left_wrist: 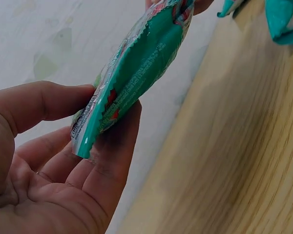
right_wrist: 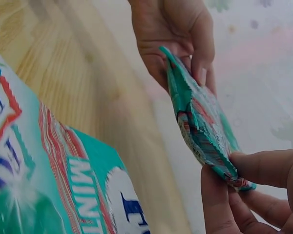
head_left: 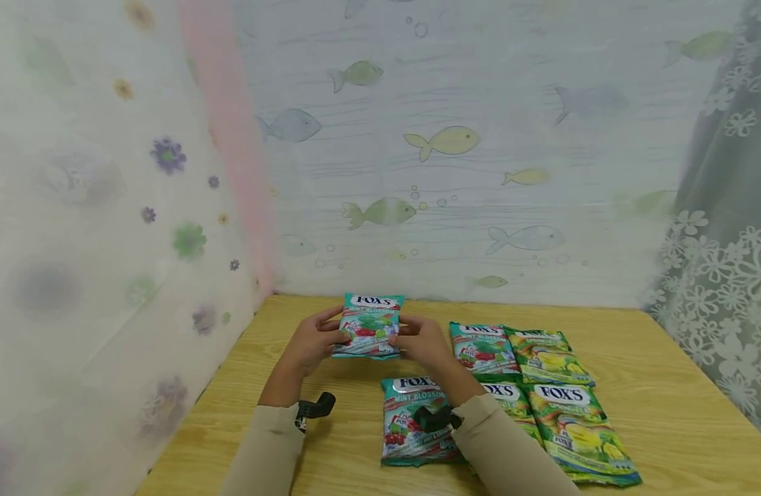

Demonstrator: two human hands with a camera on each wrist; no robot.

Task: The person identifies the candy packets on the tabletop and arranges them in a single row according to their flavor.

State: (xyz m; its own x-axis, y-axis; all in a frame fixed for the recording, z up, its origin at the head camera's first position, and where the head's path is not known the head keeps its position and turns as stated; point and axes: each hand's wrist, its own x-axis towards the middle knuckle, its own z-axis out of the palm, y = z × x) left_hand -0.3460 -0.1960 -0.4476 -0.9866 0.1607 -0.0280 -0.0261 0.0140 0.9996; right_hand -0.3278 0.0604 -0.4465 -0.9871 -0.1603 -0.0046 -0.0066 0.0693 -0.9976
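Note:
Both hands hold up one teal Fox's Mint Blossom candy bag (head_left: 370, 326) above the far part of the table. My left hand (head_left: 318, 337) pinches its left edge, thumb on the front and fingers behind. On the opposite edge, my right hand (head_left: 425, 342) pinches it the same way. In the left wrist view the teal back of the candy bag (left_wrist: 141, 68) shows between thumb and fingers. The right wrist view shows the candy bag (right_wrist: 200, 117) edge-on, held at both ends.
Right of the hands lie two more Mint Blossom bags (head_left: 482, 350), one nearer bag (head_left: 411, 413) partly under the right forearm. Several green-yellow Fox's Spring Tea bags (head_left: 581, 427) lie beside them on the wooden table (head_left: 684, 393). A patterned curtain (head_left: 454, 262) hangs behind the table.

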